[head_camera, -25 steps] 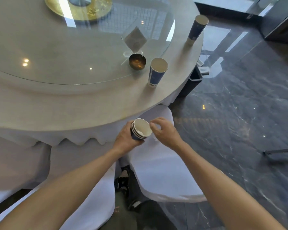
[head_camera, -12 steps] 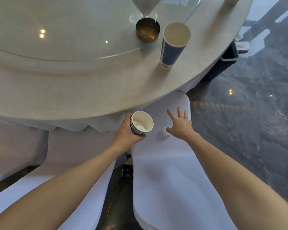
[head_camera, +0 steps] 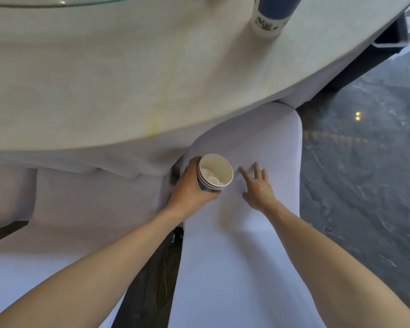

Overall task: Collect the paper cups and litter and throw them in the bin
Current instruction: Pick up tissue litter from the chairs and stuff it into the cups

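My left hand [head_camera: 191,188] grips a stack of nested paper cups [head_camera: 214,172], blue outside and white inside, with crumpled white litter in the top one. It hangs over the gap between two covered chairs, just below the table edge. My right hand [head_camera: 258,185] lies flat with its fingers spread on the seat of the white-covered chair [head_camera: 265,143], right beside the stack and holding nothing. Another blue and white paper cup [head_camera: 271,15] stands on the table at the top, its rim cut off by the frame.
The round table [head_camera: 104,74] with its beige cloth fills the upper half. A second white-covered chair [head_camera: 85,200] is on the left. A dark bin [head_camera: 388,36] stands on the marble floor [head_camera: 369,185] beyond the table at top right.
My head has leaned forward and down, so the table looms closer. My right hand let go of the stack's rim and came down flat on the chair seat. My left hand keeps its hold on the stack.
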A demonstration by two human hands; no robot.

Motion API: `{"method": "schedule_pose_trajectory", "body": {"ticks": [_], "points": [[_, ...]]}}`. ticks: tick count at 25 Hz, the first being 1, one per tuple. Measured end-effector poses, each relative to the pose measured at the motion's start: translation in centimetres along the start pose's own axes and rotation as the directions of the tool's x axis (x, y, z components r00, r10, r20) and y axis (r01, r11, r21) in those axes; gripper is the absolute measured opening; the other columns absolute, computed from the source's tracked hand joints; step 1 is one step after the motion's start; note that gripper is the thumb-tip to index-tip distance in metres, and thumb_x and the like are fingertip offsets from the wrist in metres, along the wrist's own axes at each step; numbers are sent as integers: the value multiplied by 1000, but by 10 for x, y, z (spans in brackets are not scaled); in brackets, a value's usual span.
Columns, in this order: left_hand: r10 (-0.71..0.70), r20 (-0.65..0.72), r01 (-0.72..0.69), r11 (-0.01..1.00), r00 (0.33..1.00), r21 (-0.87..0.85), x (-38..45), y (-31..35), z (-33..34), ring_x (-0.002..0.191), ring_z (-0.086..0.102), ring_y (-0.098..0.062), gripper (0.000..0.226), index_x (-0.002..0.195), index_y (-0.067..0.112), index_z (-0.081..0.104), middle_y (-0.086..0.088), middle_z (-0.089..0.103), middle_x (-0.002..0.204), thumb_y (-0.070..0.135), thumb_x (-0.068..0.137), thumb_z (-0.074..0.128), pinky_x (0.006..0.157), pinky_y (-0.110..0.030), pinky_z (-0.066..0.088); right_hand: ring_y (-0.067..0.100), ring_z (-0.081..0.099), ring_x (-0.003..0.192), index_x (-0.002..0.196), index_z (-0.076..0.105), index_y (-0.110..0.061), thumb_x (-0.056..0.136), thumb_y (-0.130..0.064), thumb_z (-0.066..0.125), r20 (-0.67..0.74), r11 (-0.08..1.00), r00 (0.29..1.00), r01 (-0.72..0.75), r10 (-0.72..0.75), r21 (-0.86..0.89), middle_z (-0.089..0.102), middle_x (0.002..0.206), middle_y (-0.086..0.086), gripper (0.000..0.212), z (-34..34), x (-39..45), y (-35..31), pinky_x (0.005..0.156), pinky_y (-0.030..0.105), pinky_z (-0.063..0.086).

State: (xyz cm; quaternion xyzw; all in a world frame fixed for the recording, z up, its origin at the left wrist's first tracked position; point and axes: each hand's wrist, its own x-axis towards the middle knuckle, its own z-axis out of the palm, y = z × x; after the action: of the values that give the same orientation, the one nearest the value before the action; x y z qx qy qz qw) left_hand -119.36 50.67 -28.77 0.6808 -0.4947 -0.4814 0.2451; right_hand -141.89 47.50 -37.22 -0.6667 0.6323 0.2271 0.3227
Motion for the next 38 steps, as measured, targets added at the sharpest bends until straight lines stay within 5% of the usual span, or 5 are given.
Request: {"method": "schedule_pose_trajectory", "body": {"ticks": [6,15,20,27,38], "points": [[-51,67,50,999,996,11,-15,8,1,121,59,-13,85,132,36,46,12,60,128,37,59,91,98,-36,53,35,58,87,114,56,-8,90,4,42,-83,978,994,-52,70,203,56,114,13,30,-12,-21,4,76,39,53],[5,93,-13,996,996,90,-80,138,-34,113,61,-15,81,129,33,46,9,63,120,25,62,92,91,-32,51,21,63,85,104,50,-29,94,-30,61,-434,681,893,247,116,690,62,95,-6,15,-177,-166,-38,68,46,59],[81,25,-82,996,996,40,-130,207,-37,107,66,-11,76,126,44,47,15,68,116,34,63,89,87,-41,57,16,62,102,122,63,-27,92,-52,57,-486,764,855,433,-181,479,62,117,-4,40,-230,-260,-54,87,35,54],[155,-111,-159,987,982,-32,-178,241,-48,108,66,-9,79,130,38,50,16,67,120,34,65,95,87,-34,57,22,60,115,129,67,-16,102,-22,57,-550,797,735,573,-398,190,65,128,3,29,-250,-343,-43,96,38,51],[236,-95,-235,972,967,18,-215,264,-14,115,66,-17,87,139,30,51,6,68,129,41,62,90,96,-46,56,20,49,81,89,60,-3,103,-32,35,-113,851,871,491,-478,187,55,90,2,41,-257,-388,-16,81,45,45]]}}
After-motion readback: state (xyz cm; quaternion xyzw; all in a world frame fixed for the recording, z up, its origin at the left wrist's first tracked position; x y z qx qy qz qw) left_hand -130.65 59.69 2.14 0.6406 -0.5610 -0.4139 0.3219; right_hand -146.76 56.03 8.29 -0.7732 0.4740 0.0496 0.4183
